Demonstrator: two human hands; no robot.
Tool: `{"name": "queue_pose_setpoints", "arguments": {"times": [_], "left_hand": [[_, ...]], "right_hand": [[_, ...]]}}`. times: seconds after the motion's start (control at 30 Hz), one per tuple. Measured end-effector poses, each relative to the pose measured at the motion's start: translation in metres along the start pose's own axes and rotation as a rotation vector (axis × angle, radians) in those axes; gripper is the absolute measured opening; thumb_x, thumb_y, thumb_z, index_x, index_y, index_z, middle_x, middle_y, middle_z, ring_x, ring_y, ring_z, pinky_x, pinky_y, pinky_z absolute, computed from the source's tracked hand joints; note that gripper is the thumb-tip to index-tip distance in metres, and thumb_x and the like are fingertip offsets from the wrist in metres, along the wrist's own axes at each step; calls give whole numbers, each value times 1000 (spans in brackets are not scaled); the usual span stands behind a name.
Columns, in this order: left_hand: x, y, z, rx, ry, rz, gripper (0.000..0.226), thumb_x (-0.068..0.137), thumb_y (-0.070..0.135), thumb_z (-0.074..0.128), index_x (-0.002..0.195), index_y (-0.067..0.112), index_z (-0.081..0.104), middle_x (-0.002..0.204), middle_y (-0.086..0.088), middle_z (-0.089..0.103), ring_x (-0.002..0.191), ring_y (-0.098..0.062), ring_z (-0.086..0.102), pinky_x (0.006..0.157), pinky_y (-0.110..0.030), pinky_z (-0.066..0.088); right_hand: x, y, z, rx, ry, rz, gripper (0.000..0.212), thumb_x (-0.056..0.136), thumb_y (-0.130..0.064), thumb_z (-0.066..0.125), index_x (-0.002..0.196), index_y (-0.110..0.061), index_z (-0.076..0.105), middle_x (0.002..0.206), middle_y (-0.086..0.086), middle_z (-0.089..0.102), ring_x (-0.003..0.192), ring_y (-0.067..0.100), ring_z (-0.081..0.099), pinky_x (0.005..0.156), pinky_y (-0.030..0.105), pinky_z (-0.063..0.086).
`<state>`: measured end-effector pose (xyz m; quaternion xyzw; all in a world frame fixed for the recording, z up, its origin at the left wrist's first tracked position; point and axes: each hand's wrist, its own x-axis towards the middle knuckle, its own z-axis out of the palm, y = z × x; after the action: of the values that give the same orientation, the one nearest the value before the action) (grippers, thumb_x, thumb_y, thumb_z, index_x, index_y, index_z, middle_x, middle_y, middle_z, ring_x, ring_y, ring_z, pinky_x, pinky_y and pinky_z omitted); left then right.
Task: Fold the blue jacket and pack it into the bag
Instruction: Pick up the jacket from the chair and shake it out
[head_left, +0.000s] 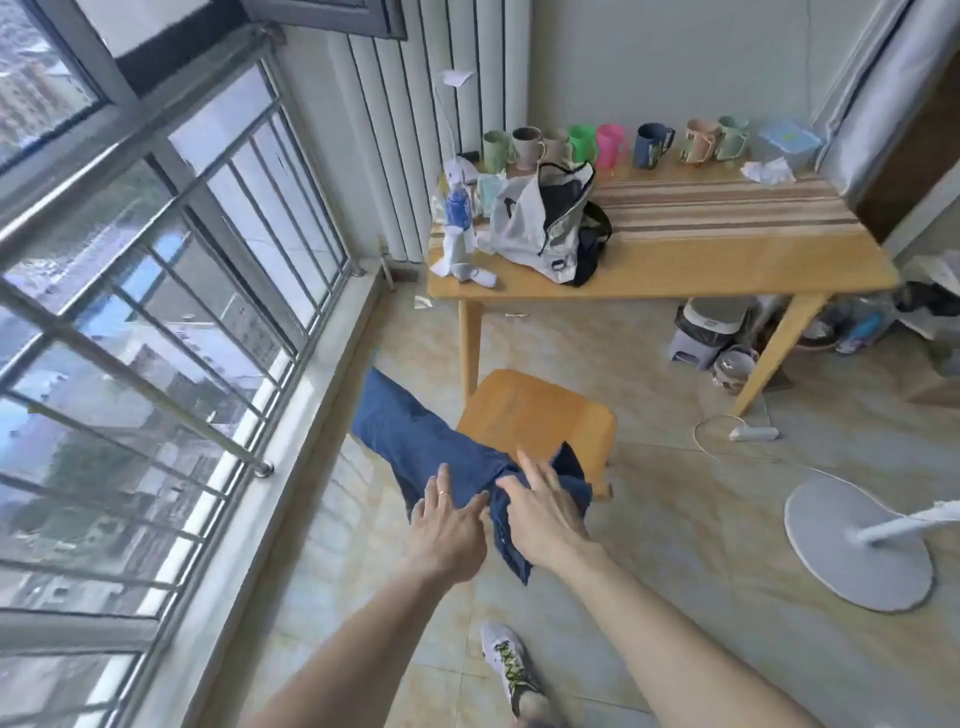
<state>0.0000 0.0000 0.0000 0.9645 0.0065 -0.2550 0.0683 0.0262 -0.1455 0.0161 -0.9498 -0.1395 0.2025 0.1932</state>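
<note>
Both hands (498, 519) seemingly flat on jacket (415, 431)

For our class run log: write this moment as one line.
stage: folding | blue jacket: on stool | hands: left, right on jacket | bag: on table

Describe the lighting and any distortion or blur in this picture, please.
Head view: soft daylight from the window, no hard shadows; wide-angle lens bends the window bars and table edges; blue jacket and both hands reasonably sharp; corners softer.
</note>
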Motion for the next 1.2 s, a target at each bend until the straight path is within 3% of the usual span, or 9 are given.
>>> {"name": "queue_pose_setpoints", "arguments": {"times": [0.2, 0.27, 0.37, 0.47, 0.57, 0.77, 0.93, 1.07, 1.2], "left_hand": [[68, -13, 21, 11, -70, -66, 48, 103, 26, 31, 151, 23, 34, 167, -26, -10, 157, -38, -6, 123, -47, 12], [72, -23, 15, 15, 84, -50, 38, 100, 20, 43, 135, 10, 54, 162, -24, 30, 153, -36, 26, 120, -43, 26], [68, -46, -15, 4, 305, 65, 20, 76, 8, 76, 95, 15, 73, 102, -4, 72, 95, -25, 72, 83, -35, 56], [64, -57, -75, -97, 402, 157, 35, 71, 4, 61, 100, 21, 71, 90, 2, 67, 74, -25, 68, 64, -32, 50], [54, -50, -157, -99, 605, 272, 42, 69, 1, 60, 106, 20, 66, 101, 2, 67, 75, -24, 66, 59, -30, 48], [9, -29, -311, 184, 862, 505, 33, 85, 15, 39, 101, 18, 68, 115, -8, 58, 90, -34, 61, 66, -37, 52], [-34, 1, -380, 414, 957, 570, 65, 101, 37, 4, 136, 14, 53, 119, -16, 54, 76, -37, 58, 53, -45, 48], [-55, 57, -413, 493, 1045, 503, 69, 84, 3, 57, 150, 16, 41, 121, -16, 50, 66, -37, 63, 41, -36, 37], [-73, 130, -445, 476, 1160, 474, 83, 74, -3, 68, 149, 12, 38, 115, -15, 51, 58, -39, 63, 42, -35, 30]], "right_hand": [[82, 29, 28, -69, -208, -112, 34, 101, -10, 46, 129, -19, 64, 171, 3, -9, 157, 30, -7, 120, 51, 23], [93, 31, 28, -68, -252, -165, 39, 102, -9, 44, 134, -18, 62, 172, 2, 2, 158, 27, -3, 123, 49, 19], [100, 21, 19, 70, -211, -202, 41, 104, -13, 45, 144, -17, 55, 166, 2, 29, 156, 22, 15, 122, 41, 24], [108, 1, -13, 262, -29, -186, 32, 98, -17, 57, 130, -18, 57, 137, -1, 57, 130, 23, 51, 89, 32, 42], [115, -19, -66, 372, 186, -168, 27, 93, -13, 63, 106, -26, 43, 107, -1, 60, 93, 27, 60, 68, 33, 38], [109, -19, -207, 225, 533, -140, 22, 93, -4, 54, 113, -11, 50, 109, 9, 55, 94, 38, 59, 67, 37, 34], [41, -1, -345, -212, 862, -97, 30, 89, 11, 42, 105, -9, 57, 109, 10, 52, 80, 40, 60, 63, 45, 48], [-31, 16, -428, -372, 1135, -76, 32, 84, 14, 45, 108, -4, 55, 107, 17, 55, 85, 43, 59, 63, 42, 43], [-106, 46, -490, -263, 1391, -5, 28, 92, 5, 50, 116, -9, 54, 115, 18, 61, 87, 43, 63, 71, 49, 53]]}}
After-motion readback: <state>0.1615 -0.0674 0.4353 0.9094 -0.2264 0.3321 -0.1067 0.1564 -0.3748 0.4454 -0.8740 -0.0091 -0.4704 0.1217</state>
